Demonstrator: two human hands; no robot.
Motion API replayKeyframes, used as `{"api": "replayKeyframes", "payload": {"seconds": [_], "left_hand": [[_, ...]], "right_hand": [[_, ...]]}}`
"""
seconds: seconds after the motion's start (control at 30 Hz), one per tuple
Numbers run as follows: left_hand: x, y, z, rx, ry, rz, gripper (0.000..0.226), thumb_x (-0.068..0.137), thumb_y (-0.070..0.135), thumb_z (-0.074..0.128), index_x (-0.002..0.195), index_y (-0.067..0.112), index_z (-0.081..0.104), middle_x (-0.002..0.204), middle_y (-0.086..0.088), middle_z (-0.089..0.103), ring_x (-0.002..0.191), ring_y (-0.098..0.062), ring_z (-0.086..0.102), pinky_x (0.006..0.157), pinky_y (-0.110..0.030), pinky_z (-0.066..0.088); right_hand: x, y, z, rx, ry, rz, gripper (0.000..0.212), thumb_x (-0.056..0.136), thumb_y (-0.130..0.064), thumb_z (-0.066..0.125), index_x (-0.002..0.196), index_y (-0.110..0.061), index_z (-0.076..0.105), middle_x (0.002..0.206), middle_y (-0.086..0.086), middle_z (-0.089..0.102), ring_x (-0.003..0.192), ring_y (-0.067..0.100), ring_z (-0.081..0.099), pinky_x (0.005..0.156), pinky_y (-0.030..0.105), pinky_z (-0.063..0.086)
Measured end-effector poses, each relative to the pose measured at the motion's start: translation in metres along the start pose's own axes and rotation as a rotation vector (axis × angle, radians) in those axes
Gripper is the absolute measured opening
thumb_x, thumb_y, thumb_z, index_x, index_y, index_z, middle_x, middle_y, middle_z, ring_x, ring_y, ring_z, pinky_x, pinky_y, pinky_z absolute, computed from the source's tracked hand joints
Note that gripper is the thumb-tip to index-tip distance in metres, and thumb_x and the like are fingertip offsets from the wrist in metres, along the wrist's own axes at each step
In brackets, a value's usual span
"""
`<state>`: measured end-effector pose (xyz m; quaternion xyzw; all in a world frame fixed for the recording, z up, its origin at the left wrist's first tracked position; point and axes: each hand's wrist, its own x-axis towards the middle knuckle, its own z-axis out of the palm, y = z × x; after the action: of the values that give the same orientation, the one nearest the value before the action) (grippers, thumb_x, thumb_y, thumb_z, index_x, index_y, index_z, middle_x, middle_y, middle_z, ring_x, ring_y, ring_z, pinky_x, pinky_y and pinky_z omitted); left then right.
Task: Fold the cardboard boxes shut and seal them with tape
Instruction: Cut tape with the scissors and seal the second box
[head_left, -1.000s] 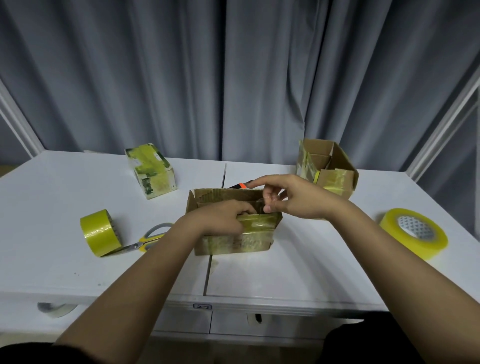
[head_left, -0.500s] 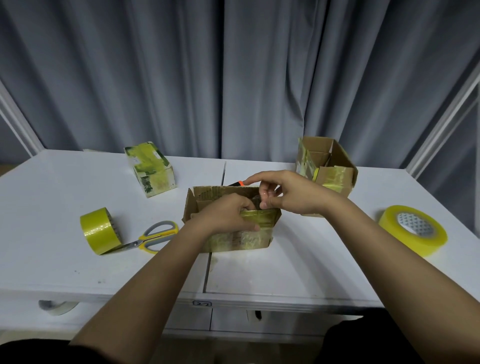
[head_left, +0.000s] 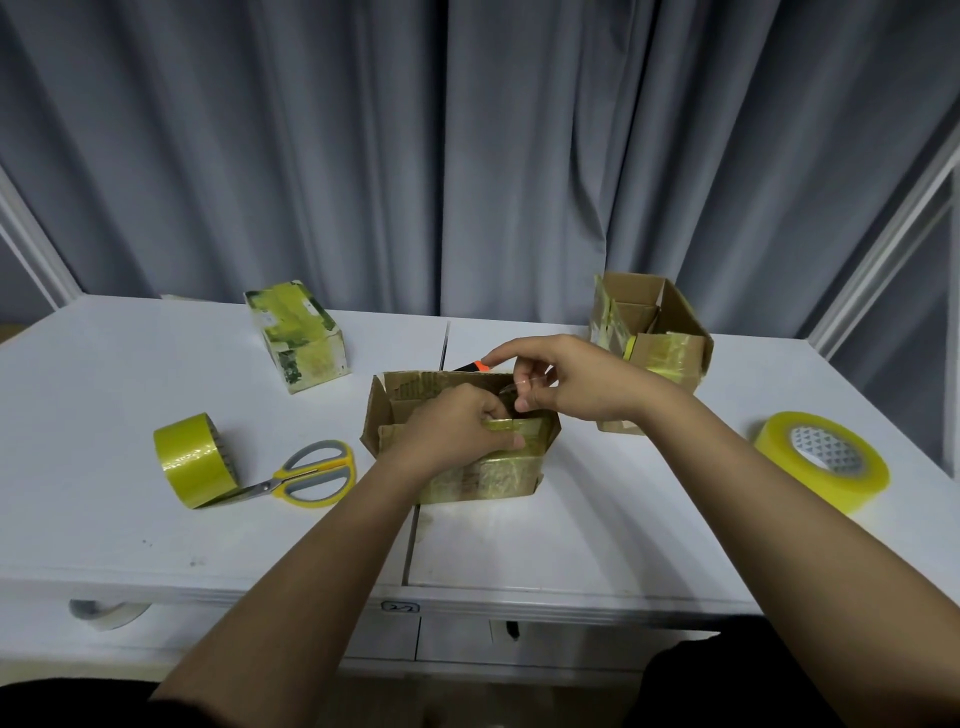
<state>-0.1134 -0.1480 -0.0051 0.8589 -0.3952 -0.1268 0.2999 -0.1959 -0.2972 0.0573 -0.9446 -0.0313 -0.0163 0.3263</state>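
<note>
So from the head view, the cardboard box (head_left: 462, 441) being worked on sits mid-worktop (head_left: 597, 545), top not closed yet, with old yellowish tape on its front. The left hand (head_left: 457, 431) presses down on the near flap, fingers curled against it, while the right hand (head_left: 566, 379) pinches what looks like a clear strip of tape just above the box's right end; hard to tell exactly where the strip ends. I'd say we're at the flap-folding or tacking step. Next move probably calls for holding the flaps flat and smoothing tape across the seam. Another open box (head_left: 654, 332) waits behind on the right, and a taped one (head_left: 296, 338) sits back left. Tape rolls (head_left: 189, 460) (head_left: 821, 467) and scissors (head_left: 306, 475) are close by.
</note>
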Motion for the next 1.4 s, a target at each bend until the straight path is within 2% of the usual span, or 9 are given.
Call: {"api": "replayKeyframes", "payload": {"seconds": [0.27, 0.47, 0.73, 0.9, 1.0, 1.1, 1.2, 1.27, 1.4], "left_hand": [[-0.001, 0.002, 0.005, 0.005, 0.063, -0.021, 0.014, 0.073, 0.044, 0.075, 0.071, 0.034, 0.066, 0.064, 0.011, 0.059, 0.068, -0.013, 0.058, 0.058, -0.028, 0.038], [0.000, 0.002, 0.007, 0.012, 0.084, -0.025, 0.013, 0.076, 0.043, 0.074, 0.077, 0.030, 0.070, 0.065, 0.012, 0.060, 0.066, -0.012, 0.056, 0.057, -0.027, 0.037], [-0.001, 0.005, 0.008, 0.012, 0.052, -0.062, 0.014, 0.078, 0.041, 0.072, 0.073, 0.029, 0.067, 0.065, 0.013, 0.059, 0.069, -0.009, 0.057, 0.058, -0.026, 0.036], [0.001, 0.003, 0.007, -0.018, 0.050, -0.080, 0.012, 0.077, 0.041, 0.074, 0.073, 0.031, 0.068, 0.067, 0.015, 0.061, 0.070, -0.008, 0.059, 0.060, -0.025, 0.040], [0.000, 0.000, 0.010, -0.030, 0.025, -0.087, 0.014, 0.075, 0.042, 0.075, 0.073, 0.029, 0.070, 0.067, 0.015, 0.064, 0.070, -0.008, 0.061, 0.061, -0.027, 0.045], [0.001, -0.001, 0.010, -0.035, 0.043, -0.098, 0.017, 0.074, 0.044, 0.075, 0.071, 0.029, 0.069, 0.063, 0.015, 0.062, 0.069, -0.009, 0.060, 0.064, -0.029, 0.045], [0.006, -0.001, 0.006, -0.031, 0.041, -0.094, 0.016, 0.074, 0.041, 0.077, 0.069, 0.030, 0.066, 0.062, 0.016, 0.059, 0.071, -0.013, 0.059, 0.066, -0.030, 0.045], [0.009, -0.001, 0.003, -0.065, -0.001, -0.080, 0.017, 0.077, 0.038, 0.076, 0.068, 0.027, 0.067, 0.064, 0.012, 0.060, 0.070, -0.015, 0.059, 0.069, -0.031, 0.046], [0.008, 0.001, -0.001, -0.154, -0.071, -0.053, 0.025, 0.089, 0.029, 0.064, 0.072, 0.012, 0.069, 0.067, -0.005, 0.064, 0.064, -0.013, 0.049, 0.069, -0.033, 0.043]], "right_hand": [[0.002, 0.001, -0.001, -0.013, 0.009, 0.005, 0.048, 0.085, 0.006, 0.061, 0.125, -0.021, 0.060, 0.077, -0.004, 0.056, 0.067, -0.003, 0.058, 0.070, 0.011, 0.045], [0.001, 0.000, -0.001, -0.017, 0.007, 0.008, 0.048, 0.085, 0.005, 0.060, 0.125, -0.023, 0.059, 0.080, -0.002, 0.058, 0.076, 0.007, 0.064, 0.077, 0.022, 0.049], [0.004, 0.007, -0.002, -0.001, 0.037, -0.002, 0.048, 0.085, 0.002, 0.063, 0.125, -0.025, 0.059, 0.082, -0.001, 0.061, 0.071, -0.001, 0.059, 0.073, 0.014, 0.049], [0.005, 0.012, -0.001, -0.070, 0.099, 0.006, 0.062, 0.087, -0.001, 0.060, 0.136, -0.036, 0.044, 0.093, -0.010, 0.062, 0.083, 0.000, 0.062, 0.087, 0.030, 0.053], [0.003, 0.008, -0.007, -0.053, 0.320, 0.008, 0.076, 0.086, -0.012, 0.067, 0.143, -0.045, 0.029, 0.119, -0.014, 0.047, 0.109, 0.002, 0.050, 0.100, 0.026, 0.044], [-0.007, -0.002, -0.004, 0.052, 0.557, -0.092, 0.060, 0.089, -0.010, 0.063, 0.137, -0.039, 0.041, 0.120, -0.018, 0.049, 0.110, -0.010, 0.047, 0.090, 0.006, 0.040], [-0.025, -0.002, 0.036, 0.341, 0.733, -0.073, 0.028, 0.091, 0.003, 0.054, 0.105, -0.021, 0.059, 0.095, -0.008, 0.064, 0.084, 0.003, 0.061, 0.076, 0.018, 0.049], [-0.037, 0.004, 0.075, 0.597, 0.771, 0.043, 0.026, 0.091, 0.010, 0.048, 0.090, -0.011, 0.062, 0.077, 0.001, 0.066, 0.071, 0.011, 0.063, 0.070, 0.026, 0.052], [-0.035, 0.016, 0.128, 0.830, 0.781, 0.255, 0.029, 0.090, 0.014, 0.044, 0.087, -0.004, 0.066, 0.081, 0.009, 0.069, 0.077, 0.019, 0.067, 0.076, 0.028, 0.056]]}}
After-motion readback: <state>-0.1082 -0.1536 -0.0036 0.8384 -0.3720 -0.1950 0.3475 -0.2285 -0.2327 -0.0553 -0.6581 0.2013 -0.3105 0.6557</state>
